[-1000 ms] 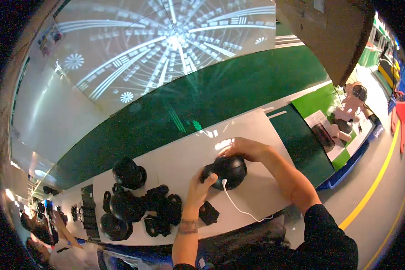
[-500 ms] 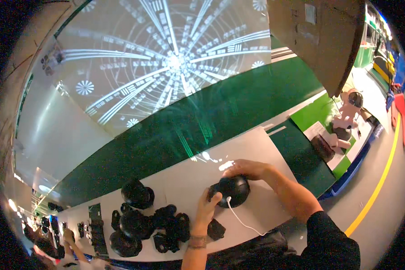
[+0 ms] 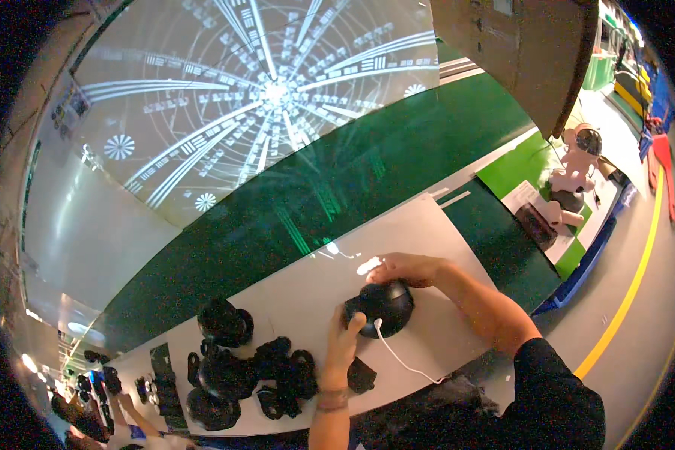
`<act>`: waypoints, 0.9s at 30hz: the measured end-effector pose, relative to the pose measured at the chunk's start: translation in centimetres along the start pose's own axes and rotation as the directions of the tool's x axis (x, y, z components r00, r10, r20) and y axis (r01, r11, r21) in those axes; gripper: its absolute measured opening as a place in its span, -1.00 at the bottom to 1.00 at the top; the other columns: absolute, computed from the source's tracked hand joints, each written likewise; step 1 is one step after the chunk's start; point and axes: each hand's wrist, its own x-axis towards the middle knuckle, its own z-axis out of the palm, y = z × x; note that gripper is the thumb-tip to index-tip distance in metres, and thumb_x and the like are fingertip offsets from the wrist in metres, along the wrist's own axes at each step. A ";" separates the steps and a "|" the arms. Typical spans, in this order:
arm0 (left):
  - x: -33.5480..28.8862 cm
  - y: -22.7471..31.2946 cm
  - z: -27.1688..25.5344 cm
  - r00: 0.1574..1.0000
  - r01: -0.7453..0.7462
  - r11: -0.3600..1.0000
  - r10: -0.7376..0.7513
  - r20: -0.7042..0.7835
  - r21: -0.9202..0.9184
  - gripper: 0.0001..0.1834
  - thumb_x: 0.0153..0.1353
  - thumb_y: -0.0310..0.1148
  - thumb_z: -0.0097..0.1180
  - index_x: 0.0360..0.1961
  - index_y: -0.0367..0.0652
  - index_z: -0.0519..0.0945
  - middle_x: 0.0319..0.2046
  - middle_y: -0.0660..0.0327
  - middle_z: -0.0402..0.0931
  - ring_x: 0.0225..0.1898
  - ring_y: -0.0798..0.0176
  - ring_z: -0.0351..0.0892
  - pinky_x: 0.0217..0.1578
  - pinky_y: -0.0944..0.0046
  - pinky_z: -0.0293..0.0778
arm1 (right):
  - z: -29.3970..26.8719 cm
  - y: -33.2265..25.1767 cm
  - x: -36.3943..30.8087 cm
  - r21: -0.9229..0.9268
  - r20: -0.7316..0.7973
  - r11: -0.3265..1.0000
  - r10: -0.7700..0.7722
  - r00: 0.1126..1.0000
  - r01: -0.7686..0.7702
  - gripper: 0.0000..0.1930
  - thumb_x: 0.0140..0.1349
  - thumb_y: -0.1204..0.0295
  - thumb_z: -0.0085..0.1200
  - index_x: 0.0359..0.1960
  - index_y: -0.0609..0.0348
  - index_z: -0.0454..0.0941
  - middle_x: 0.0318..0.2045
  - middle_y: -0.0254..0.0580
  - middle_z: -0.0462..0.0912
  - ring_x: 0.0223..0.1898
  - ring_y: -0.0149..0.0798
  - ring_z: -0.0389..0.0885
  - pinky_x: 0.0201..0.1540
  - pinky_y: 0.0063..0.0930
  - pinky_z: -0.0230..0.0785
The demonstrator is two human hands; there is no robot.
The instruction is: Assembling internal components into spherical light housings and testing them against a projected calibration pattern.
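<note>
A round black projector (image 3: 394, 306) with a glossy domed body stands on the white tabletop, a white cable (image 3: 403, 358) plugged into its near side. My left hand (image 3: 343, 339) grips its left end, thumb on top and the other fingers hidden behind. On the far side, my right hand (image 3: 409, 268) curls its fingers round the front end, beside a bright patch of light on the table; the fingertips are partly hidden. A white pattern of rays, rings and bars (image 3: 277, 94) shines on the pale screen ahead.
Several black round units and small black parts (image 3: 229, 371) crowd the table to the left. A small black piece (image 3: 361, 376) lies by my left wrist. A brown cardboard panel (image 3: 517, 52) hangs at upper right, above a pink-white figure (image 3: 574, 176). Another person's arms (image 3: 131, 412) show at lower left.
The projected pattern looks sharper, its bars more distinct. The whole view has shifted slightly. My hands keep their hold, with the right fingers a little differently placed at the front end.
</note>
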 end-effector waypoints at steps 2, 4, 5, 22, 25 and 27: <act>0.2 -0.2 0.0 1.000 0.000 1.000 0.000 -0.009 0.002 -0.21 0.12 0.12 0.32 0.19 -0.24 0.43 0.03 0.20 0.53 0.02 0.23 0.54 0.06 0.23 0.49 | -0.2 0.6 0.3 -0.050 -0.018 0.999 0.009 1.000 -0.010 -0.69 0.23 0.32 0.18 -0.14 0.36 0.57 0.02 -0.12 0.63 -0.03 -0.39 0.59 0.06 -0.50 0.43; 0.2 -1.0 -0.2 1.000 -0.003 1.000 0.003 -0.011 -0.014 -0.20 0.10 0.13 0.32 0.20 -0.23 0.42 0.04 0.20 0.53 0.03 0.22 0.54 0.07 0.22 0.49 | 0.5 -0.1 0.2 -0.030 -0.036 0.999 -0.045 0.998 0.044 -0.70 0.22 0.32 0.19 -0.18 0.35 0.56 -0.03 -0.15 0.64 -0.01 -0.38 0.58 0.10 -0.51 0.40; 0.1 -1.1 -0.3 1.000 -0.006 1.000 0.005 -0.016 -0.018 -0.20 0.10 0.13 0.32 0.20 -0.23 0.42 0.04 0.20 0.53 0.03 0.22 0.54 0.07 0.22 0.49 | 0.2 0.6 0.4 -0.033 -0.031 0.999 -0.041 0.999 0.040 -0.70 0.22 0.32 0.19 -0.18 0.35 0.56 -0.03 -0.15 0.64 -0.01 -0.38 0.58 0.10 -0.51 0.40; -0.9 -1.2 0.2 0.999 -0.030 0.998 0.028 -0.038 -0.051 -0.28 0.18 0.02 0.29 0.24 -0.16 0.37 0.05 0.23 0.51 -0.02 0.26 0.56 -0.09 0.29 0.58 | -0.6 2.4 0.7 -0.020 -0.014 0.995 -0.095 0.995 0.095 -0.67 0.24 0.36 0.17 -0.04 0.34 0.54 -0.04 -0.18 0.64 0.03 -0.31 0.58 0.17 -0.43 0.36; -1.2 -0.9 0.7 0.997 -0.003 1.000 0.005 -0.082 0.020 -0.28 0.20 0.05 0.26 0.23 -0.16 0.36 0.05 0.24 0.49 -0.01 0.26 0.55 -0.10 0.32 0.57 | -1.5 3.8 1.0 0.092 0.033 0.991 -0.098 0.995 0.095 -0.61 0.23 0.26 0.17 -0.01 0.28 0.54 -0.09 -0.25 0.62 -0.08 -0.40 0.55 0.01 -0.45 0.43; -0.9 -1.3 0.2 0.998 -0.018 1.000 0.020 -0.065 0.022 -0.29 0.20 0.06 0.25 0.23 -0.16 0.35 0.05 0.24 0.49 0.00 0.27 0.53 -0.09 0.32 0.56 | -2.0 3.7 1.4 -0.039 0.057 0.995 -0.094 0.994 0.096 -0.61 0.23 0.25 0.17 -0.01 0.27 0.57 -0.07 -0.25 0.62 -0.07 -0.40 0.55 0.01 -0.45 0.43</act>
